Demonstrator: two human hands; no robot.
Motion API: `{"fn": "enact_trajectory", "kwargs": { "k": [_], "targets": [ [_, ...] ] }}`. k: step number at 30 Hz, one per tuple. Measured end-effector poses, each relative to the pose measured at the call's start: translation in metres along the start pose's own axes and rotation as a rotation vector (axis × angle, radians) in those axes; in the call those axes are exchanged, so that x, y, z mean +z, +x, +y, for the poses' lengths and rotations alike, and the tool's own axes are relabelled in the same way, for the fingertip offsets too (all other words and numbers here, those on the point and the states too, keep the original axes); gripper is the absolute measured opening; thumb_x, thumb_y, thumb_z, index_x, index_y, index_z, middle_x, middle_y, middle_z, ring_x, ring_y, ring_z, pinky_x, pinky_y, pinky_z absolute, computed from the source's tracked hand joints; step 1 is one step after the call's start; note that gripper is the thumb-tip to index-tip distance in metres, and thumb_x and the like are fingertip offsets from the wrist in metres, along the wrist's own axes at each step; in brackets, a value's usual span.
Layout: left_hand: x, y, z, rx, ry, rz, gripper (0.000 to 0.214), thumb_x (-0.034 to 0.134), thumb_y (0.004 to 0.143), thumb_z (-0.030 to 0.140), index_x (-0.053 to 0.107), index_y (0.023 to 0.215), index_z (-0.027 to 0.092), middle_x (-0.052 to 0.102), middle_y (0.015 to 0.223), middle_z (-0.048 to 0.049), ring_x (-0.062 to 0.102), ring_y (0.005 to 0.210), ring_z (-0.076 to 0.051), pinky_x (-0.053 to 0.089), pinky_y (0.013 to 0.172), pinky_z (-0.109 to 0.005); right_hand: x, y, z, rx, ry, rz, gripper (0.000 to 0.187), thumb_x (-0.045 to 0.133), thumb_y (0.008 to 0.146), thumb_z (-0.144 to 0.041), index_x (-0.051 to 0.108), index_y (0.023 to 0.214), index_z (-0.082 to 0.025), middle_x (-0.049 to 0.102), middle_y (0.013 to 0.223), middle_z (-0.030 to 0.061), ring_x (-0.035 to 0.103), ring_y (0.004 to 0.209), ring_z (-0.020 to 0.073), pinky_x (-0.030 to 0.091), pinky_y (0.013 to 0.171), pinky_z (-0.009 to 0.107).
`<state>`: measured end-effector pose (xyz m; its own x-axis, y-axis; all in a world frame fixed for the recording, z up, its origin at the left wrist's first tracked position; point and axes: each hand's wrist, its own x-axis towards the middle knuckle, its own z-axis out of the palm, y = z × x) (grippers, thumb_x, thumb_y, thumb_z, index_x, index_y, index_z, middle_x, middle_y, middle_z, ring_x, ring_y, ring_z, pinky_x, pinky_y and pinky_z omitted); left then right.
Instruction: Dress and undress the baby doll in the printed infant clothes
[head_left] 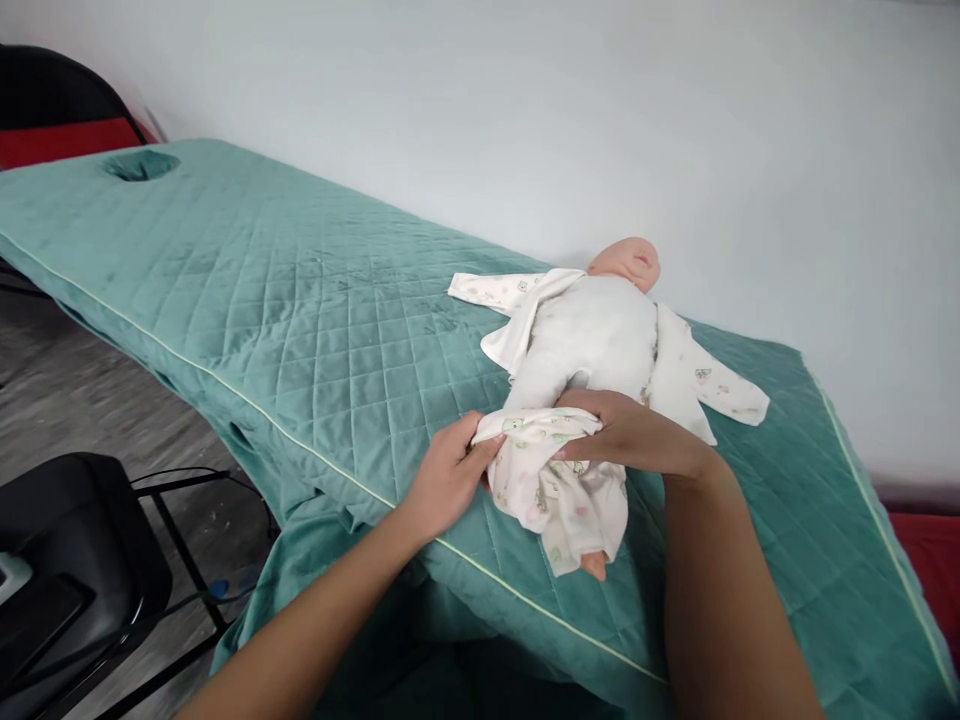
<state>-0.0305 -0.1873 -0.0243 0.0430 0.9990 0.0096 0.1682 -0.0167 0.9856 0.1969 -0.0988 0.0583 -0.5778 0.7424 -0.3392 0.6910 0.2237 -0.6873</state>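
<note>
A baby doll (596, 325) lies on its back with its head toward the wall. An open white jacket (517, 325) with printed sleeves is spread under its white body. Around its legs are bunched white baby pants (559, 495) with a small print, and one foot (594, 565) shows at the lower end. My left hand (454, 470) pinches the waistband at its left edge. My right hand (619, 430) grips the waistband on the other side, with some of its fingers hidden behind the cloth and the doll's leg.
A green quilted cover (322, 300) lies over a long massage bed, with a face hole (142, 165) at the far left. A white wall (525, 120) runs along the back. A black chair (82, 560) stands at lower left, and a red-and-black chair (67, 115) stands behind the bed's far end.
</note>
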Motion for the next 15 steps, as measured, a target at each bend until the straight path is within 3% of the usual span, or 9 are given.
{"fn": "enact_trajectory", "kwargs": {
  "k": [9, 15],
  "targets": [
    [-0.007, 0.038, 0.004, 0.229, 0.193, 0.042, 0.023, 0.049, 0.099, 0.029, 0.052, 0.078, 0.019, 0.056, 0.082, -0.0004, 0.053, 0.079, -0.016, 0.040, 0.073, -0.029, -0.001, -0.001, -0.002, -0.017, 0.096, -0.015, 0.048, 0.076, 0.078, -0.056, 0.075, 0.114, -0.026, 0.077, 0.111, 0.0021, 0.070, 0.103, 0.0299, 0.053, 0.085, 0.036],
    [-0.003, 0.065, 0.001, 0.406, 0.359, 0.079, 0.021, 0.046, 0.102, 0.027, 0.056, 0.085, 0.020, 0.063, 0.092, -0.0029, 0.058, 0.086, -0.018, 0.045, 0.078, -0.030, -0.001, -0.001, -0.004, 0.055, 0.092, 0.059, 0.041, 0.077, 0.076, -0.052, 0.077, 0.105, -0.023, 0.079, 0.098, 0.0018, 0.071, 0.092, 0.0284, 0.052, 0.075, 0.033]
  ]
}}
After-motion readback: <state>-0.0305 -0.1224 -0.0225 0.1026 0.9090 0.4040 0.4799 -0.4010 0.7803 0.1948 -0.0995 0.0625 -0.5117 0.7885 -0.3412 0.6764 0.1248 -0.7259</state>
